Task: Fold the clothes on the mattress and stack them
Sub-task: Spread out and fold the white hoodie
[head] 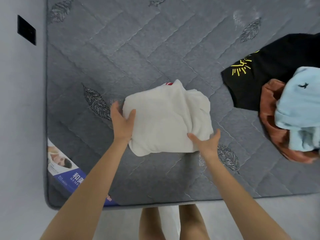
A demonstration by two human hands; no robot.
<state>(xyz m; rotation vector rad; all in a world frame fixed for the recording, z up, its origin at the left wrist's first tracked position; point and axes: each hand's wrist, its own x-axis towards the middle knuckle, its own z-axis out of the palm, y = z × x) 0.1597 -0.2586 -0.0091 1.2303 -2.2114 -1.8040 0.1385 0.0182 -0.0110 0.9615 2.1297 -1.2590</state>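
Observation:
A folded white garment (164,118) with a small red patch at its far edge sits in the middle of the grey quilted mattress (121,49). My left hand (122,121) grips its left edge, thumb on top. My right hand (207,142) holds its near right corner, thumb on top and fingers under the cloth. At the right lies a heap of unfolded clothes: a black shirt (270,66) with a yellow print, a rust-brown garment (273,129) and a light blue garment (301,108) on top.
A printed label (64,168) covers the mattress's near left corner. A pale wall with a black plate (26,29) runs along the left side. The mattress's near edge is just in front of my bare legs (173,222).

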